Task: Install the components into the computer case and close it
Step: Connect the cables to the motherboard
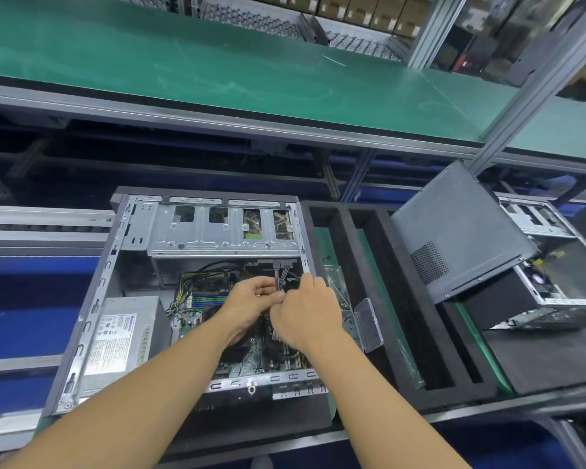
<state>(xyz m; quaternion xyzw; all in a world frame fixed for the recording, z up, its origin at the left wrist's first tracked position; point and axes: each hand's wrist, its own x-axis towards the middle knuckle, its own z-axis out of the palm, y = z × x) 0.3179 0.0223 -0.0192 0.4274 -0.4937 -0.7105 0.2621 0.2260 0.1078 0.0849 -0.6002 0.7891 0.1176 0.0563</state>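
An open computer case [92, 299] lies on its side in front of me, showing a silver drive cage [217, 231], a power supply [122, 336] at the lower left and the motherboard [261, 357]. Both hands meet over the middle of the board. My left hand [247, 306] curls its fingers round a grey cable bundle [279, 275] that runs up to a connector under the drive cage. Fingers bent, my right hand [305, 309] pinches the same cable just beside the left. What lies under the hands is hidden.
A black foam tray [403, 299] with long slots sits right of the case. A grey side panel [454, 231] leans against another open case [555, 275] at the far right. A green conveyor shelf [217, 72] runs across above. A clear plastic piece [369, 319] stands by the case's right edge.
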